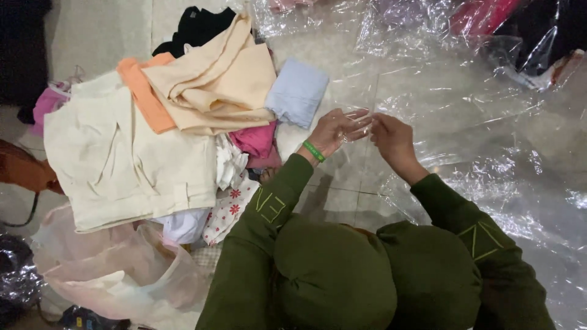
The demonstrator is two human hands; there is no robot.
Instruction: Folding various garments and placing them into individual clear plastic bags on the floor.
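1. Nearest of all, the person's knees (367, 275) in dark green trousers fill the six o'clock edge, with green sleeves (269, 208) rising from them toward the middle.
2. Just beyond, at about seven o'clock, a pale plastic bag (116, 269) lies crumpled on the floor, near a white cloth with red flowers (229, 211).
3. At the centre, the left hand (335, 131), with a green wristband (313, 151), has its fingers curled and pinching the edge of a clear plastic sheet (465, 116); the right hand (391, 137) sits just beside it, fingers drawn together on the same edge, the two hands nearly touching.
4. That clear sheet spreads from the hands toward three o'clock and up to one o'clock, wrinkled and shiny over the tiled floor (342, 183).
5. Toward nine o'clock a large cream garment (116, 165) lies flat, with an orange cloth (143, 91) and a folded peach garment (214, 85) on top of it.
6. Just beside the left hand, at eleven o'clock, rests a folded light blue cloth (298, 91), with a pink one (255, 140) below it.
7. Farthest, at twelve o'clock, a black garment (195, 27) lies behind the pile.
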